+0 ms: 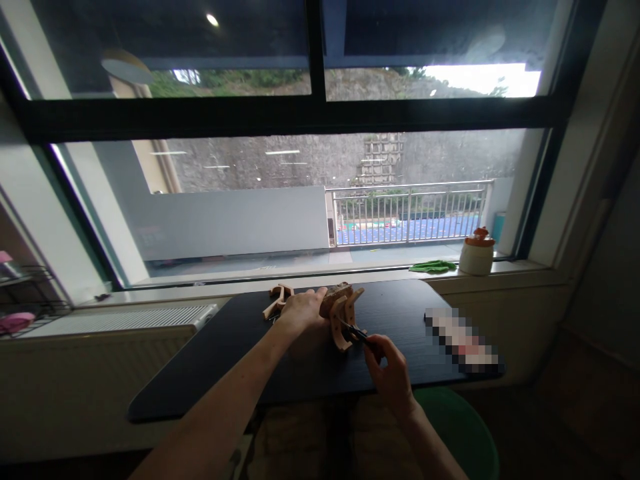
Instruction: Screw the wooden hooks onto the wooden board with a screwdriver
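My left hand [303, 313] is closed on a brown, rough-looking wooden piece [336, 299] held on its side over the dark table. Two curved, light wooden legs [341, 327] with small dark holes stand against its right side. In my right hand [389, 367] is a slim, dark-handled screwdriver [357, 333], its thin shaft pointing left at the nearer leg. Whether the tip sits in a screw is too small to tell. Beyond my left hand, more light wooden legs [278, 299] lie on the table with small metal bits, perhaps screws, beside them.
The dark tabletop [210, 360] reaches the window sill. A blurred-out phone-shaped object [463, 341] lies at its right. On the sill are a green cloth [433, 267] and a white jar [477, 258] with an orange lid. A radiator [135, 321] stands left, a green stool [460, 427] below right.
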Demonstrator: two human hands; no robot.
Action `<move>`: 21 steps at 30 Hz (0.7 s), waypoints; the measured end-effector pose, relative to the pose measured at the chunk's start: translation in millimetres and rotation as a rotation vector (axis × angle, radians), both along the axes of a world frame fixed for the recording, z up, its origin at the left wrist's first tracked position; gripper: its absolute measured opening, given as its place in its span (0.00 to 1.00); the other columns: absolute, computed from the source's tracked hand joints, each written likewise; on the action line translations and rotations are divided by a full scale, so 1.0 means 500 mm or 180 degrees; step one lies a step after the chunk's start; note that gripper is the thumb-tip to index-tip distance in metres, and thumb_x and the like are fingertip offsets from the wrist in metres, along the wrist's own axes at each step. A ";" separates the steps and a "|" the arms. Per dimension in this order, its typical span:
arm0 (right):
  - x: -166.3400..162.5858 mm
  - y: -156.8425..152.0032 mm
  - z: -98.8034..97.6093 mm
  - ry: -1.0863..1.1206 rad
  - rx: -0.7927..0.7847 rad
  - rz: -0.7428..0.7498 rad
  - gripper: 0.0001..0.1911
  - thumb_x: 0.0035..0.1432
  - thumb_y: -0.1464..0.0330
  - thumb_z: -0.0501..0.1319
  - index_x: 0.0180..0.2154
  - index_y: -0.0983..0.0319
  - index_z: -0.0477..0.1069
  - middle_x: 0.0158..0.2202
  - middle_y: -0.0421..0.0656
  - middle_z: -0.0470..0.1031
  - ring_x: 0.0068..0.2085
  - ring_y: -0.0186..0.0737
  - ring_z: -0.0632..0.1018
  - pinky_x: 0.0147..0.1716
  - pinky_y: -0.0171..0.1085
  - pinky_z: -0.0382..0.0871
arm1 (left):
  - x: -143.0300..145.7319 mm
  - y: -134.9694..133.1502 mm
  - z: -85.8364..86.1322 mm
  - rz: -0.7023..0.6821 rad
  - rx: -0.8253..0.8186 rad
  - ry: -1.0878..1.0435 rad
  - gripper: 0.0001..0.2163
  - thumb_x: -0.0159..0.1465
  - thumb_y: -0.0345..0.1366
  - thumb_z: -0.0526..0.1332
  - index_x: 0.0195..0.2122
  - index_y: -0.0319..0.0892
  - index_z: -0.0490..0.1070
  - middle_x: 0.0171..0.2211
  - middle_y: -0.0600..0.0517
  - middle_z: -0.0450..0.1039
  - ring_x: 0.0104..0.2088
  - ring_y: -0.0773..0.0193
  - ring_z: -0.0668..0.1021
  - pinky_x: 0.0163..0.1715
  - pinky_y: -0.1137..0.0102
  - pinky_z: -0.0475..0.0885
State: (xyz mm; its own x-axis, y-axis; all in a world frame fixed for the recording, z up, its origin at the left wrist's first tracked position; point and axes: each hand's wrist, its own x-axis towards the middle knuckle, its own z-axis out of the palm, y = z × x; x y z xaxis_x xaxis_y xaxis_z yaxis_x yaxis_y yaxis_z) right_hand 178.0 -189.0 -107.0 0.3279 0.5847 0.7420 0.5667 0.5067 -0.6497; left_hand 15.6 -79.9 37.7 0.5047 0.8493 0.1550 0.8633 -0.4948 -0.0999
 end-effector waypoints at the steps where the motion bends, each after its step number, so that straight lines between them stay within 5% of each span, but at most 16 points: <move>1: 0.000 0.000 -0.001 -0.0004 0.0000 0.0013 0.07 0.56 0.68 0.56 0.38 0.61 0.67 0.25 0.38 0.68 0.24 0.30 0.68 0.27 0.31 0.66 | 0.000 0.000 0.000 -0.0001 0.0000 0.0001 0.30 0.49 0.52 0.60 0.51 0.48 0.58 0.44 0.45 0.71 0.43 0.50 0.75 0.39 0.61 0.69; 21: 0.007 -0.003 -0.001 -0.0073 -0.0085 -0.0093 0.07 0.58 0.67 0.56 0.39 0.60 0.68 0.30 0.40 0.71 0.27 0.32 0.70 0.29 0.32 0.65 | -0.003 0.009 -0.007 -0.0077 0.0075 0.0045 0.30 0.48 0.53 0.59 0.51 0.48 0.58 0.42 0.44 0.71 0.42 0.49 0.75 0.37 0.62 0.69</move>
